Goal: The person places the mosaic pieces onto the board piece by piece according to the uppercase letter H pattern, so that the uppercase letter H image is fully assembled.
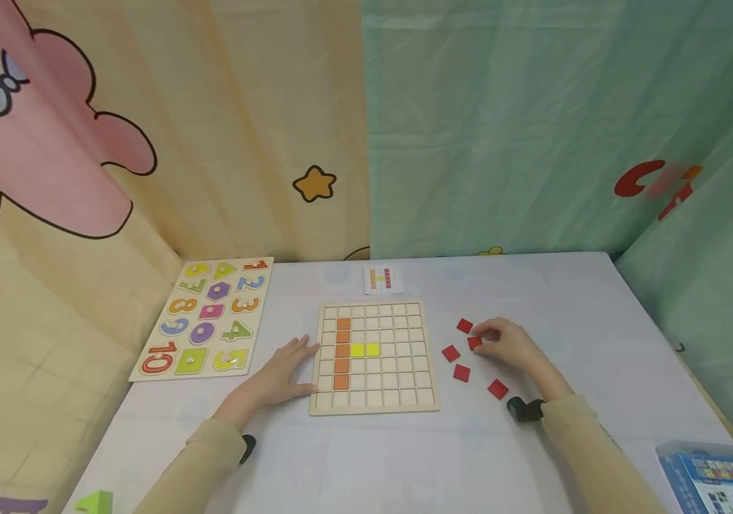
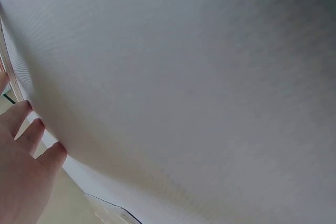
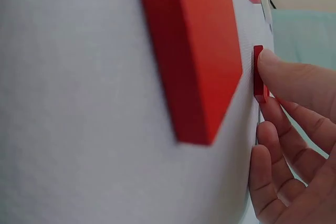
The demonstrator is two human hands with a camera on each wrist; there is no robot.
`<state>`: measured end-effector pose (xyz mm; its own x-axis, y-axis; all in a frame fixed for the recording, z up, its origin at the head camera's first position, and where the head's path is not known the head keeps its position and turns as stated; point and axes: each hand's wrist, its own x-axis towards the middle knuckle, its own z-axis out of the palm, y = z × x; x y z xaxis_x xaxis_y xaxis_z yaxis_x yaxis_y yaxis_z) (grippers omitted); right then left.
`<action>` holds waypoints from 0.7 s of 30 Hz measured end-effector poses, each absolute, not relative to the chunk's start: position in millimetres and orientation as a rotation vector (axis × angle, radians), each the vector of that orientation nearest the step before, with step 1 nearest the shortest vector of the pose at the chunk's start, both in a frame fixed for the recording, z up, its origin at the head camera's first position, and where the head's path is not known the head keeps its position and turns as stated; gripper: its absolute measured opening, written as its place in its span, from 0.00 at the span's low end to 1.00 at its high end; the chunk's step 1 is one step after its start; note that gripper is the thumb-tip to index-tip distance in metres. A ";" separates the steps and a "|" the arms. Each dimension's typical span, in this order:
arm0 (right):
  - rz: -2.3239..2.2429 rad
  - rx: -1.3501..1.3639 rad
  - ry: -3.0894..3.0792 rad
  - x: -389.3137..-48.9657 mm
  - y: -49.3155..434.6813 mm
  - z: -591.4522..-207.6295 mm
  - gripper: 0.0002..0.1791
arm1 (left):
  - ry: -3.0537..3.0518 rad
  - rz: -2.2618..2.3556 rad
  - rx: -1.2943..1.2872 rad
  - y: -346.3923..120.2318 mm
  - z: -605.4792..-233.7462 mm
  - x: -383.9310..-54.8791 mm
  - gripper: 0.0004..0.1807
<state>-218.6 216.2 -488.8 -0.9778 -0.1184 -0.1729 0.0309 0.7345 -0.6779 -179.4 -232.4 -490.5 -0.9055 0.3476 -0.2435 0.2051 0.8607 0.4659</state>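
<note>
My left hand rests at the left edge of a wooden grid board, thumb and fingers spread and fairly straight against its side. On the board, several orange tiles form a column, with two yellow tiles side by side to its right. Right of the board, my right hand pinches a red square tile between thumb and index finger, low over the table. Several other red tiles lie loosely around it; one tile looms large in the right wrist view.
A small pattern card lies behind the board. A number and shape puzzle lies at the back left. At the front right corner is a blue box; a green block sits front left. Curtains hang behind the table.
</note>
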 end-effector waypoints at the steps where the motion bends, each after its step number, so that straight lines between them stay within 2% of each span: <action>1: -1.070 -0.068 2.732 -218.7 215.8 -489.3 0.19 | 2.714 0.630 0.413 -232.4 -490.4 -179.4 0.47; 21: -1.058 -0.053 2.707 -213.9 216.1 -488.7 0.10 | 2.713 0.632 0.411 -233.1 -490.0 -178.8 0.48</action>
